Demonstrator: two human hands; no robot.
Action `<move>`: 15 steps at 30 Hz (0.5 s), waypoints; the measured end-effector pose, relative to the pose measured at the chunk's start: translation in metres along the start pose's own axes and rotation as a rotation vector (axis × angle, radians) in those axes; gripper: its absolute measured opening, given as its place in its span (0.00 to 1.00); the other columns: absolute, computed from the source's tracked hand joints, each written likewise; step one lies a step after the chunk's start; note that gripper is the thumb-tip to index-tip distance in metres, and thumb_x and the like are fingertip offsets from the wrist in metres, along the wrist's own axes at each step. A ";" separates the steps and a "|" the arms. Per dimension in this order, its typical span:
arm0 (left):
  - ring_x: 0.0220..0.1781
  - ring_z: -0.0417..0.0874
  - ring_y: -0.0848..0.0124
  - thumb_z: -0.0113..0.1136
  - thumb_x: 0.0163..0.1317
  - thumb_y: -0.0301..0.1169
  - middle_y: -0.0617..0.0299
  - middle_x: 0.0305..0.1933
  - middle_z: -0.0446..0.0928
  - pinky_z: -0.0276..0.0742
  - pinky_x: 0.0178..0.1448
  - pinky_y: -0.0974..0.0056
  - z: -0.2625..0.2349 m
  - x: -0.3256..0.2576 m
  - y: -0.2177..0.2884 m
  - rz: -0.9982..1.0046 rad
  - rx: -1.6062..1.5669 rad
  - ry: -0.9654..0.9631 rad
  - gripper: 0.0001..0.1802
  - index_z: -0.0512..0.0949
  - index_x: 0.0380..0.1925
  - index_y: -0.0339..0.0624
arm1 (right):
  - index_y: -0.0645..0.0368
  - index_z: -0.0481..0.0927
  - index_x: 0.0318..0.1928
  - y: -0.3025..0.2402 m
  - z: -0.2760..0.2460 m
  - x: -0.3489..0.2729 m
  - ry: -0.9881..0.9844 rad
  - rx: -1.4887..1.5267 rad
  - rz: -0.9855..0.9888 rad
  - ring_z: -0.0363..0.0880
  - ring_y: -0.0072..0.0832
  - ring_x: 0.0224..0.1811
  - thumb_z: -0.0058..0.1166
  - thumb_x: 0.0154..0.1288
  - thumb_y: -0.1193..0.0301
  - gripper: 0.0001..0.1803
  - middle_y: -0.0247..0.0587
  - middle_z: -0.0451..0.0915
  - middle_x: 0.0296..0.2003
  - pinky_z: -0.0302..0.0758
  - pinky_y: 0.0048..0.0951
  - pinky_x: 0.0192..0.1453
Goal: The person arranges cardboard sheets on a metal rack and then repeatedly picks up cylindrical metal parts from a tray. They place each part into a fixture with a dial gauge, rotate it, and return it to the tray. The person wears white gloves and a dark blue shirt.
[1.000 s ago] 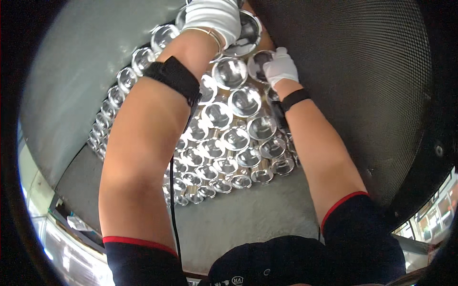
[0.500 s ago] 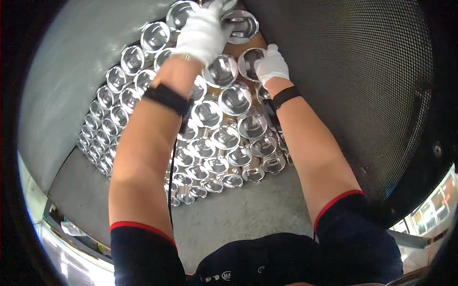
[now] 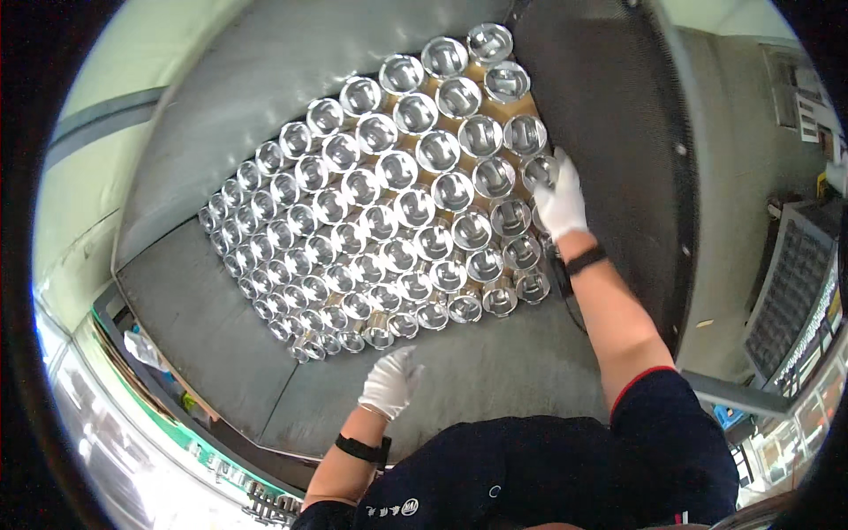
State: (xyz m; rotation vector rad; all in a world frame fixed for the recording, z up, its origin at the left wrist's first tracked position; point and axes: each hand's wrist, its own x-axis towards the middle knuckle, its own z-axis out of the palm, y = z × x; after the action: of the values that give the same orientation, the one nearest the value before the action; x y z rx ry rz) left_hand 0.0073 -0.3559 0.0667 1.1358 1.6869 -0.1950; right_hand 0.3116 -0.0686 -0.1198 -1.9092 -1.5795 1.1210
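Observation:
Rows of shiny metal pistons [image 3: 415, 208] stand packed close together, hollow ends up, on a grey metal surface. My right hand [image 3: 564, 203], in a white glove, is at the right edge of the rows. Its fingers close on the rim of a piston [image 3: 536, 170], partly covering it. My left hand [image 3: 389, 382], also gloved in white, is in front of the nearest row, close to my body. Its fingers are loosely apart, and nothing shows in them.
A dark mesh panel [image 3: 609, 115] rises along the right of the pistons. A grey metal wall [image 3: 256, 79] stands behind them on the left. Bare grey surface [image 3: 459, 375] lies in front. A dark rack [image 3: 791, 283] stands farther right.
My left hand has drawn back from the far pistons to near my body. My right hand remains at the right edge. The view has shifted and shows more of the rows.

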 end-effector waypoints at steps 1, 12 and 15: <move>0.50 0.84 0.47 0.65 0.65 0.42 0.44 0.49 0.83 0.81 0.56 0.49 0.002 -0.017 0.007 -0.015 0.019 0.000 0.26 0.75 0.59 0.42 | 0.64 0.67 0.67 -0.006 -0.015 -0.029 -0.077 -0.008 0.041 0.74 0.57 0.62 0.58 0.61 0.71 0.33 0.64 0.75 0.59 0.71 0.44 0.68; 0.47 0.83 0.43 0.63 0.65 0.41 0.40 0.47 0.82 0.79 0.53 0.46 -0.073 -0.128 0.074 0.417 0.247 0.202 0.25 0.77 0.55 0.36 | 0.66 0.79 0.55 -0.081 -0.161 -0.337 -0.320 -0.049 0.139 0.84 0.42 0.54 0.57 0.66 0.75 0.18 0.55 0.84 0.48 0.79 0.34 0.58; 0.47 0.84 0.43 0.63 0.64 0.41 0.39 0.44 0.82 0.79 0.53 0.47 -0.080 -0.167 0.067 0.422 0.316 0.164 0.22 0.78 0.52 0.37 | 0.67 0.80 0.53 -0.094 -0.186 -0.385 -0.275 -0.024 0.207 0.84 0.44 0.55 0.56 0.66 0.72 0.17 0.57 0.85 0.46 0.79 0.35 0.59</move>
State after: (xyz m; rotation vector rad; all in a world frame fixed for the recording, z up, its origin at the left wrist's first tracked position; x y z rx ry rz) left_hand 0.0061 -0.3687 0.2636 1.7574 1.5477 -0.1037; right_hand 0.3894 -0.3768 0.1805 -2.0412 -1.5630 1.5137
